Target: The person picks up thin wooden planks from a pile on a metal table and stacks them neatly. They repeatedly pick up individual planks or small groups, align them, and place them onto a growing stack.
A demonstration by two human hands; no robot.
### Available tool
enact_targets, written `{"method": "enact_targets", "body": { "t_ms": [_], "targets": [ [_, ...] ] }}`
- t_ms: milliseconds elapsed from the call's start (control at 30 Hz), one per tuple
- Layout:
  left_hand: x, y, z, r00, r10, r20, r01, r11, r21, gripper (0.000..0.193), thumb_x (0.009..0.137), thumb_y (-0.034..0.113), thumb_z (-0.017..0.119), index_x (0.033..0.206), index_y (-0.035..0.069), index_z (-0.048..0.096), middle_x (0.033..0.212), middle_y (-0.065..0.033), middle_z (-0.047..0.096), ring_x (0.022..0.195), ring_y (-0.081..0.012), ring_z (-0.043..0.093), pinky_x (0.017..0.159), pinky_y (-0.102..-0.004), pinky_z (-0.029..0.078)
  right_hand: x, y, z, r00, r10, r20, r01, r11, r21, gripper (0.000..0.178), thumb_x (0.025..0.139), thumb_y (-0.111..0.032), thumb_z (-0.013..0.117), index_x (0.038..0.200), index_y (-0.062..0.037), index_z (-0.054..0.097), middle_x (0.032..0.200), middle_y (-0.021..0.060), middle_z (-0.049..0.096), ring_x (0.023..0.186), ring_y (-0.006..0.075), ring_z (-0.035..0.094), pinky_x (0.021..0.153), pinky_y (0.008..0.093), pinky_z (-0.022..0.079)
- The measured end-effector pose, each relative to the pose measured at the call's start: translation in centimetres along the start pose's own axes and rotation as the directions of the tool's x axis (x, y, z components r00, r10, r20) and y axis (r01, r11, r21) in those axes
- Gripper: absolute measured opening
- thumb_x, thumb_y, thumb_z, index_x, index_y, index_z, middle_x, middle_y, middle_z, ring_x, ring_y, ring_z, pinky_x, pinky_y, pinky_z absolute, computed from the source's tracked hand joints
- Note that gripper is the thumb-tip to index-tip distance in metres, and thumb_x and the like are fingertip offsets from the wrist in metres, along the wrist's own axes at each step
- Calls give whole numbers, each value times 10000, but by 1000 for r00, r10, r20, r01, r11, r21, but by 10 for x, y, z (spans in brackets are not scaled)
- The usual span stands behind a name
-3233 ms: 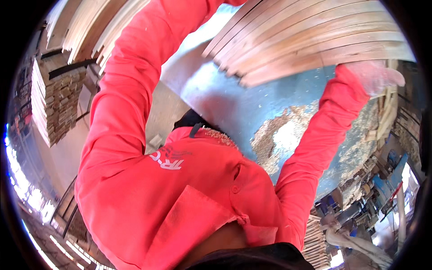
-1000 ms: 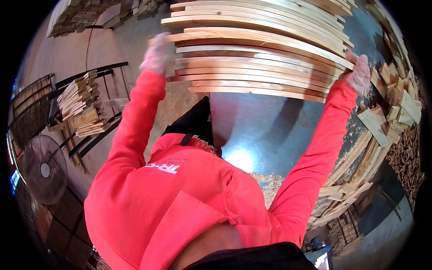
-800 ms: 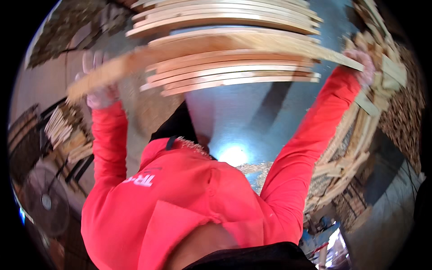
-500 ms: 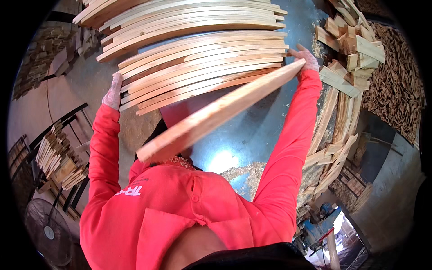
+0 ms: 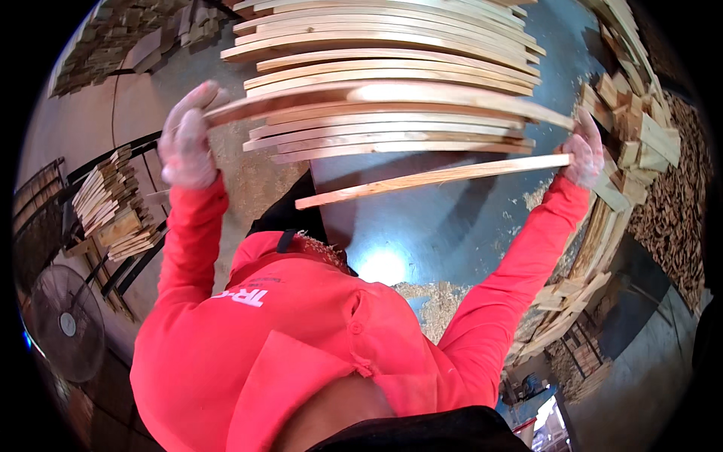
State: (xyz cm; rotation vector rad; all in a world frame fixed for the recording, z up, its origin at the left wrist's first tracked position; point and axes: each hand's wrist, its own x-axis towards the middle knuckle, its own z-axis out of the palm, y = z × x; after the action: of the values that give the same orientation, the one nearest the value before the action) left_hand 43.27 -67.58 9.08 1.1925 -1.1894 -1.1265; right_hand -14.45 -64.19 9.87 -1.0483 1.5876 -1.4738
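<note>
Upper centre of frame: stack of planks (image 5: 392,45), roughly ten edges countable, exact number unclear.

Left hand (image 5: 188,139), gloved, upper left, grip closed on the end of the wide plank (image 5: 392,96).

Right hand (image 5: 584,151), gloved, upper right, holds the plank's other end and one thin strip (image 5: 437,179), which slopes down-left, free end unsupported.

One hand per end, probably to keep the long plank level.

The boards (image 5: 392,83) across the top of the frame are pale bare wood, sawn and matt, with visible grain, and so is the loose slat (image 5: 433,179) beneath them. Both hands wear thin whitish gloves (image 5: 187,143) that look smooth and slightly dusty. The red shirt (image 5: 301,331) is soft matt cloth, the floor (image 5: 444,226) is grey, smooth and faintly shiny, strewn with rough sawdust (image 5: 425,301).
</note>
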Motion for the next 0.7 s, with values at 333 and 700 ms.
{"method": "enact_targets", "body": {
  "t_ms": [333, 700],
  "targets": [
    [-90, 4, 53, 174, -610, 773, -90, 772, 629, 290, 876, 271, 565, 1050, 77, 691, 1022, -154, 669, 929, -335, 629, 845, -378, 502, -183, 101, -115, 964, -60, -260, 27, 991, -130, 422, 759, -212, 636, 1089, 51, 627, 903, 135, 643, 719, 240, 619, 675, 368, 529],
    [-166, -29, 146, 135, -770, 623, -369, 545, 753, 438, 812, 290, 609, 1182, 107, 464, 1093, -140, 648, 941, -360, 645, 847, -488, 455, -240, 97, 77, 433, 457, -777, -429, 863, 269, 833, 860, -337, 657, 1460, 19, 202, 1207, 198, 543, 1071, 295, 572, 991, 368, 440]
  ]
}}
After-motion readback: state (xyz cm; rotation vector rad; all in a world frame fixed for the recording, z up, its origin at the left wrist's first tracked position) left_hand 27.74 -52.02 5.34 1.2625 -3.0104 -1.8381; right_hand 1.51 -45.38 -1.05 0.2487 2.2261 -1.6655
